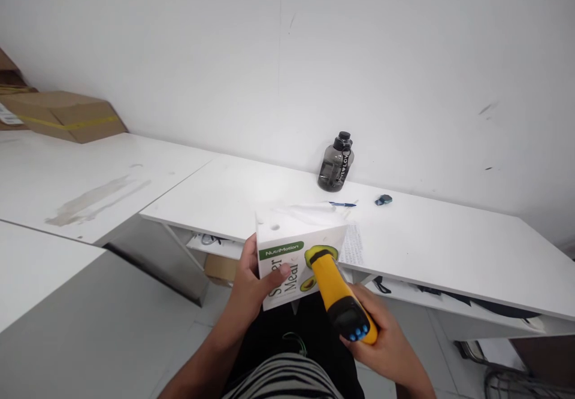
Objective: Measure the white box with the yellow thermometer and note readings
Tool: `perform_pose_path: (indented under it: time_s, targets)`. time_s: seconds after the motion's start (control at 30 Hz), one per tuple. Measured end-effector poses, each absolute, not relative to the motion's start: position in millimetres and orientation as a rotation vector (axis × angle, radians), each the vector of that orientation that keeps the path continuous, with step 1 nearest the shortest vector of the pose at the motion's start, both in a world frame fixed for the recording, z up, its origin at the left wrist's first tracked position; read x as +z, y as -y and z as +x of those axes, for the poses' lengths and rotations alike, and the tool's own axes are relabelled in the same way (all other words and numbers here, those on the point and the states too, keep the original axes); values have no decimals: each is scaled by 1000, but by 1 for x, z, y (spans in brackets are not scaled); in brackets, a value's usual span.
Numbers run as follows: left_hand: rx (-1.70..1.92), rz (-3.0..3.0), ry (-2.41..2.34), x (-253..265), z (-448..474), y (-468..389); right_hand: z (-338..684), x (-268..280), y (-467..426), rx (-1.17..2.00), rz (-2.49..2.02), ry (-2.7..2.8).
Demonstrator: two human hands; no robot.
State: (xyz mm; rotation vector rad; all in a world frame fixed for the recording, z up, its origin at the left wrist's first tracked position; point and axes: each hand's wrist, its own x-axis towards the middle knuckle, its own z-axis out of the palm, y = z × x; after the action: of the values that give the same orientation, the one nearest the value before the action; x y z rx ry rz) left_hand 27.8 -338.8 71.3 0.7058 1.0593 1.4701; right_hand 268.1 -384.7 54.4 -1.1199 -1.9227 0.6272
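A white box printed "NutriMotion" and "Super Meal", with avocado pictures, is gripped at its left side by my left hand, thumb across the front. My right hand is wrapped round the handle of a yellow and black infrared thermometer gun with blue buttons and a small dark display. Its front end points away from me and overlaps the avocado print; I cannot tell if it touches the box. Below the display, the grip is mostly hidden by the fingers.
On the white table stand a dark translucent water bottle, a blue pen, a small dark blue object and a printed sheet. A cardboard box sits far left. Cables and other items lie on the shelf below.
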Motion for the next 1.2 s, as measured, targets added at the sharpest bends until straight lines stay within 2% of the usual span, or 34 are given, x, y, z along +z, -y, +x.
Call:
perform_pose_path:
  time_s: [0.27, 0.5, 0.67, 0.87, 1.0, 1.2]
  targets:
    - [1489, 790, -1008, 66, 29, 347, 271, 49, 394, 556, -1080, 1912]
    - [1495, 733, -1022, 57, 29, 345, 265, 32, 401, 710, -1116, 1758]
    - [1792, 754, -1142, 43, 12, 311, 248, 10, 394, 640, -1357, 1299]
    - [2183, 1033, -1333, 35, -15, 230, 246, 19, 377, 691, -1438, 1079]
    - [2097, 1144, -1488, 24, -19, 196, 247, 16, 376, 701, -1437, 1018]
    - [1932, 1281, -1646, -1, -25, 190, 247, 13, 371, 653, -1475, 905]
